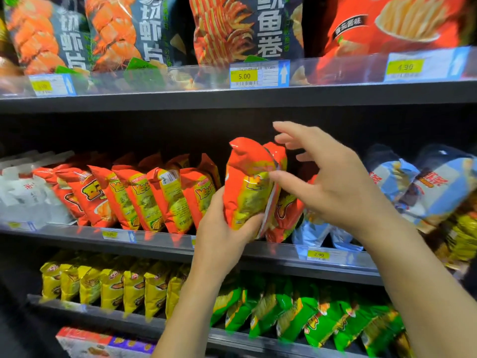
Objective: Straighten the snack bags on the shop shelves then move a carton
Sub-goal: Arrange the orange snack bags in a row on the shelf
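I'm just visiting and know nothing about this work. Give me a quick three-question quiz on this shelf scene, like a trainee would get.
1. True or false: the left hand grips the orange snack bag from below.
2. The middle price tag on the upper shelf reads: A 5.00, B 3.50, C 9.90.
3. Fill the gap: the yellow bags sit one shelf ____ the orange snack bag.
Key: 1 true; 2 A; 3 below.

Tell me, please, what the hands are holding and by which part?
The left hand grips the orange-and-yellow snack bag by its lower end. The right hand grips nothing: its fingers are spread, the thumb at the bag's side edge.
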The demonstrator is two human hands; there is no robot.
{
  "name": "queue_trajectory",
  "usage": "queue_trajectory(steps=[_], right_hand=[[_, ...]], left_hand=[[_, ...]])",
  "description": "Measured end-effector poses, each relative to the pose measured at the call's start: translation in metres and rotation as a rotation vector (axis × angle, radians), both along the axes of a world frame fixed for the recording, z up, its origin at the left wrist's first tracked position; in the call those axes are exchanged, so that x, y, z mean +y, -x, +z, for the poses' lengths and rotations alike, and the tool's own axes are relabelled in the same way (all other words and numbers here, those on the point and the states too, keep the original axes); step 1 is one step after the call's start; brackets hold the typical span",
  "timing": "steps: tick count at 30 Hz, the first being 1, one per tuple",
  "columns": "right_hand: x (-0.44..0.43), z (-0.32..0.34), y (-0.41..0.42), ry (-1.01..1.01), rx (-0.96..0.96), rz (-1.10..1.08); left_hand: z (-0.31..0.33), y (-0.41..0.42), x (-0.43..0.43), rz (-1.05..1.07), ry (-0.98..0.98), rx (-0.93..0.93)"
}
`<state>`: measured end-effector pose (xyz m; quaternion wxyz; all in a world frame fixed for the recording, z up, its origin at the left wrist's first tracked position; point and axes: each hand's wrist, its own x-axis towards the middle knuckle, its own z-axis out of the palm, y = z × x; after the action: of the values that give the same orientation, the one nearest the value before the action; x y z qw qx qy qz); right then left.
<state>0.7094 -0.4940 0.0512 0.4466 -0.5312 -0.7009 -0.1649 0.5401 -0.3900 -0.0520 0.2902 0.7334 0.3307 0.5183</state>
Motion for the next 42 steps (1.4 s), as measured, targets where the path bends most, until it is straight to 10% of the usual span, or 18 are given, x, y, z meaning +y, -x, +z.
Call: queue_trajectory(steps=[12, 18, 24, 42], right_hand=[[0.002, -0.100, 0.027, 0.452, 1.002, 0.240], [-0.007, -0.138, 0.034, 0.349, 1.228, 0.317], [-0.015, -0.161, 0.033, 0.439, 1.673, 0.650], [-0.030, -0.149, 0.054, 0.477, 1.092, 0.149]], left_hand=[[-0.007, 0.030, -0.034, -0.499, 0.571, -0.176], [-0.023, 0.041, -0.039, -0.578, 0.626, -0.063], [-0.012, 0.055, -0.041, -0.476, 0.788, -0.394], [-0.028, 0.029, -0.056, -0.326, 0.648, -0.067]])
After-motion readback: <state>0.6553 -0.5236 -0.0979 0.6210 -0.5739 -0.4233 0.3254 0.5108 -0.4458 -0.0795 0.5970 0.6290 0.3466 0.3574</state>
